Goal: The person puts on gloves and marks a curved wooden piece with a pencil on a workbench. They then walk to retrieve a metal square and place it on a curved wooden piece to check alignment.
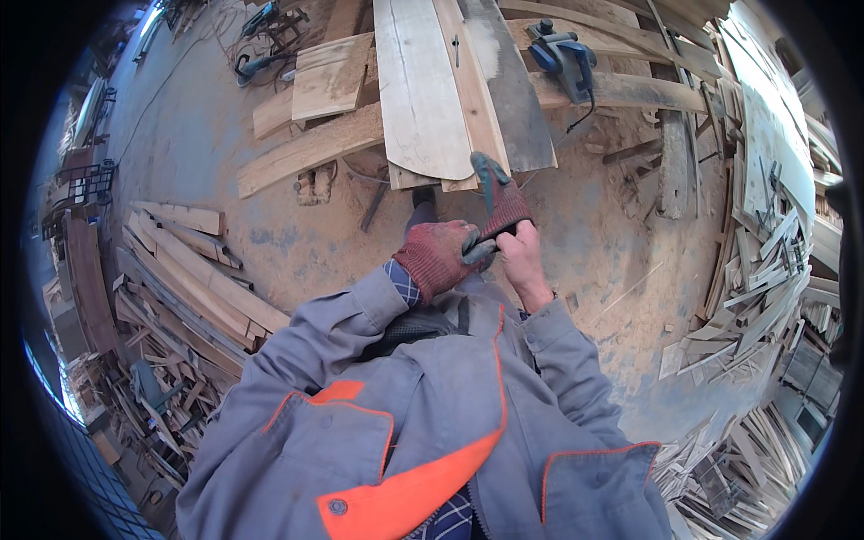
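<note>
My left hand (432, 258) wears a red knit work glove with grey-green coated fingers. Its fingers are closed on the cuff side of a second glove (506, 205) of the same kind. That loose glove points away from me, its grey-green fingertips close to the end of the boards. My bare right hand (524, 261) is closed too, gripping the cuff from the right. Just beyond the hands lies a pale wide board (421, 99) with a rounded near end. A narrower brown plank (470, 90) rests beside it, and a grey board (520, 117) is to the right.
A blue power planer (563, 61) with a cord sits on the timber at right. Stacked planks (202, 279) lie at left, and scrap strips (756, 297) pile up at right. Blue corded tools (256, 67) are on the far left floor, with sawdust (612, 261) spread around.
</note>
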Motion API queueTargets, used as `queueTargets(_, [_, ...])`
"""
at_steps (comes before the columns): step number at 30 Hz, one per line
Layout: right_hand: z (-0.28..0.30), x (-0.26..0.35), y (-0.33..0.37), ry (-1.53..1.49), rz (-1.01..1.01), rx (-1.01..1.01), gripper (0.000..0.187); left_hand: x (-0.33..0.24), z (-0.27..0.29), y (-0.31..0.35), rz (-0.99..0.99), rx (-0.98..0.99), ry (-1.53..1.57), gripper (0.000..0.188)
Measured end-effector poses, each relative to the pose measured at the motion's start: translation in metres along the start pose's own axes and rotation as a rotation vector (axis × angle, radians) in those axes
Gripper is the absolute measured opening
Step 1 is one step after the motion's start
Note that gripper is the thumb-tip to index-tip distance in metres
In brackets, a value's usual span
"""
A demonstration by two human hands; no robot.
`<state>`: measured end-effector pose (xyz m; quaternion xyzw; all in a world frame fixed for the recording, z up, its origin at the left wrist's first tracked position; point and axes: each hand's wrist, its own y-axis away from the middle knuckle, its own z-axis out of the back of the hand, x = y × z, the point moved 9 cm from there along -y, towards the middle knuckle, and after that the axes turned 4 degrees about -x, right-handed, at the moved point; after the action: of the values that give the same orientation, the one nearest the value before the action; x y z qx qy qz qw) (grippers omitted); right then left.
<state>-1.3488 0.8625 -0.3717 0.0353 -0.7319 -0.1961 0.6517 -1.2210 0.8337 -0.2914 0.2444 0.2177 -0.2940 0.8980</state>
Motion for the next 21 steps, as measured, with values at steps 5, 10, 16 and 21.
queueTargets(5, [0.006, -0.009, -0.002, -0.180, -0.110, -0.079, 0.037, -0.029, -0.016, -0.001, -0.206, 0.076, -0.096, 0.038])
queueTargets(10, [-0.023, -0.018, 0.012, -0.656, -0.349, 0.068, 0.049, -0.004, -0.044, -0.017, 0.037, 0.260, -0.216, 0.033])
queueTargets(16, [0.010, 0.000, -0.006, -0.597, -0.068, -0.099, 0.041, -0.039, -0.052, -0.018, -0.220, 0.254, -0.106, 0.032])
queueTargets(21, [-0.009, -0.003, -0.031, -0.723, 0.025, 0.201, 0.053, -0.069, -0.057, -0.012, -0.364, 0.333, -0.146, 0.030])
